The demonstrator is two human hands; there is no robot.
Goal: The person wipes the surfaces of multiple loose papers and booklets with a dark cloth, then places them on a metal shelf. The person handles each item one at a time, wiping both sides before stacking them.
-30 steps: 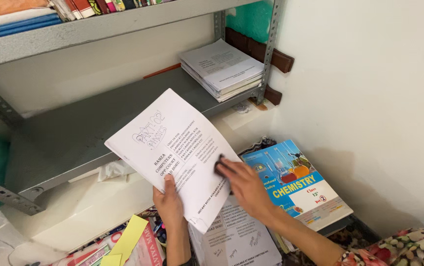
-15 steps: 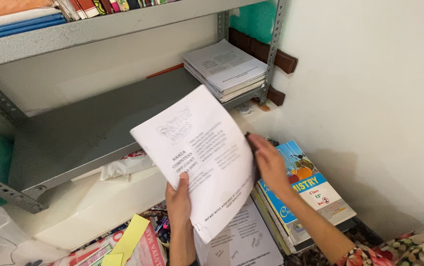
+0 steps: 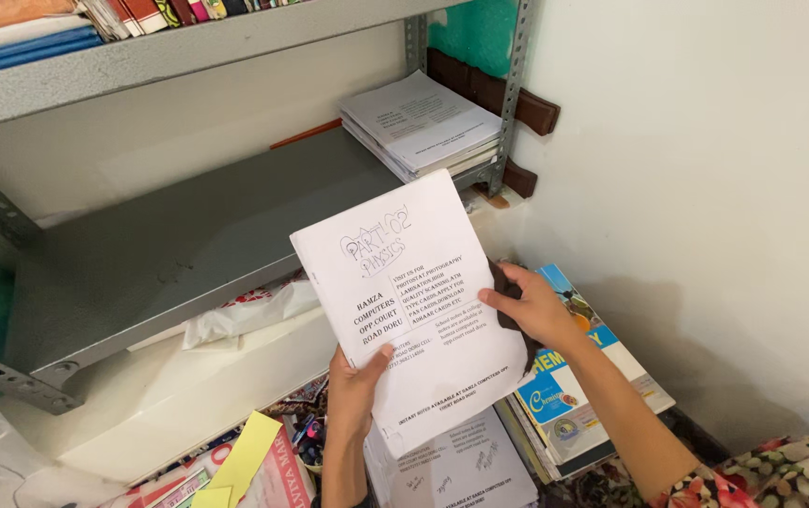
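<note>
I hold a white printed booklet [image 3: 414, 310] upright in front of a grey metal shelf [image 3: 169, 254]. My left hand [image 3: 353, 390] grips its lower left corner, thumb on the cover. My right hand [image 3: 531, 306] is at the booklet's right edge, thumb on the front, with a dark cloth [image 3: 501, 279] bunched in its fingers behind the page. A stack of similar white booklets [image 3: 423, 122] lies at the shelf's right end, above and behind what I hold.
A colourful textbook [image 3: 574, 395] tops a pile under my right arm, next to the white wall [image 3: 705, 188]. Another printed booklet [image 3: 461, 466] lies below. A crumpled plastic bag [image 3: 245, 310] and a yellow paper strip [image 3: 245, 456] sit lower left. An upper shelf [image 3: 188, 47] holds books.
The booklet has moved right and turned more upright. My right hand with the cloth slid off the cover's face to its right edge.
</note>
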